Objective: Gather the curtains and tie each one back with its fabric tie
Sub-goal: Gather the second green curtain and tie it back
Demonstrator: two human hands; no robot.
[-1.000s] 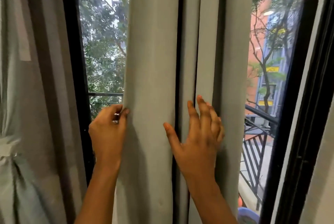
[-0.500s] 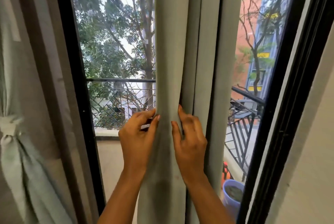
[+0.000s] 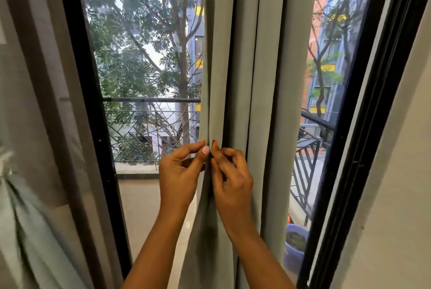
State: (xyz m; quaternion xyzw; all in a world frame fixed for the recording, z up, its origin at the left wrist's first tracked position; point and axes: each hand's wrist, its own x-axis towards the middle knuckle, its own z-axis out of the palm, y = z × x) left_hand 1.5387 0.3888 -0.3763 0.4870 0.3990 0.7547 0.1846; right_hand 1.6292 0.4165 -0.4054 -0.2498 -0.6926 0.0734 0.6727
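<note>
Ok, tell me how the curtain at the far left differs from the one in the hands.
The left curtain is cinched in and flares below; the middle curtain hangs in straight folds, untied. The left hand and right hand both pinch the middle curtain; nothing touches the left curtain. The left curtain sits off to the side; the middle curtain hangs across the glass. Both are pale grey-green fabric.
</note>
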